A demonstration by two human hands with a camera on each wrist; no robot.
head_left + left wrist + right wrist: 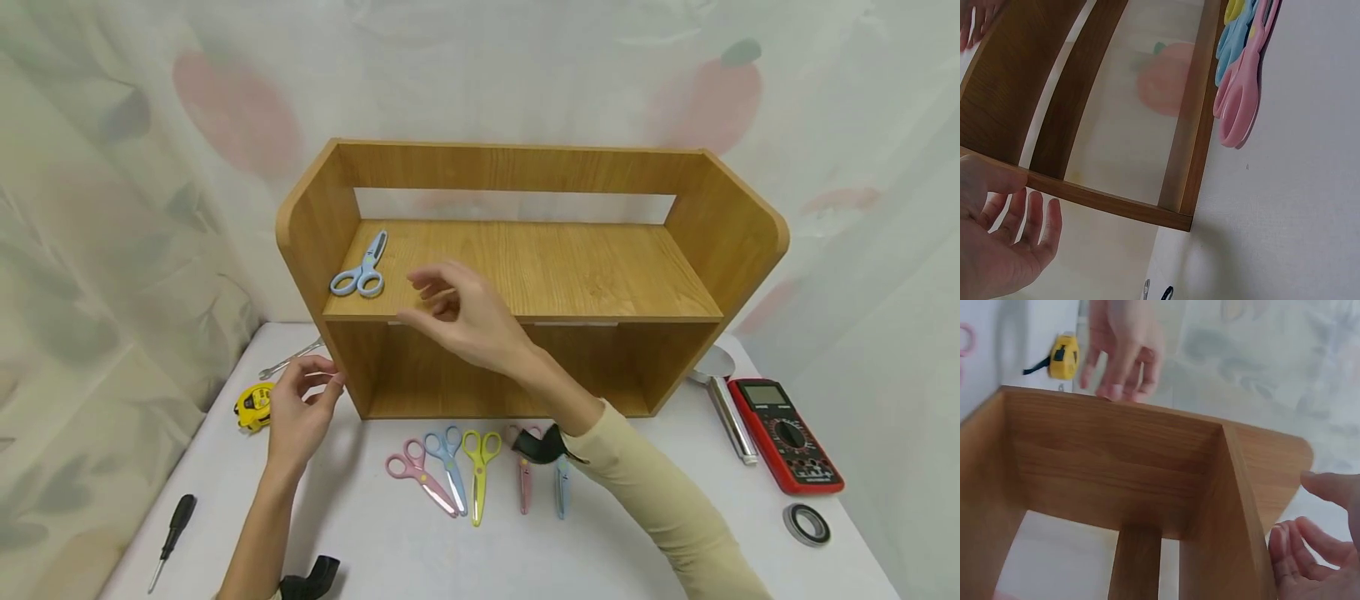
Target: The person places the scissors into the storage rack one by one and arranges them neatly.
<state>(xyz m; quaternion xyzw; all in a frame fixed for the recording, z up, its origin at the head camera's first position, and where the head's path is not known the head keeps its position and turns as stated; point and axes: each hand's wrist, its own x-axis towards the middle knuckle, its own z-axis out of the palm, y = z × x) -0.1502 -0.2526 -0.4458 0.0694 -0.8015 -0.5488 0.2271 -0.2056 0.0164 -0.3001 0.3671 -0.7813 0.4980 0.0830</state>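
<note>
A wooden two-tier desk shelf (585, 267) stands on the white table. On its upper board, at the left end, lies a pair of light-blue scissors (368, 272). My right hand (468, 321) hovers over that board just right of the scissors, its fingers loosely bent and holding nothing. My left hand (300, 412) is at the shelf's left side panel (1116, 205), fingertips right at the panel and fingers relaxed. In front of the shelf lie pink scissors (420, 473), blue scissors (452, 473), yellow scissors (479, 475), and two more pairs partly hidden by my right forearm.
Left of the shelf are a yellow tape measure (253, 407), a wrench (288, 360) and a black-handled screwdriver (177, 527). To the right lie a red multimeter (787, 433), a silver-handled tool (731, 417) and a roll of black tape (821, 533). A printed curtain hangs behind.
</note>
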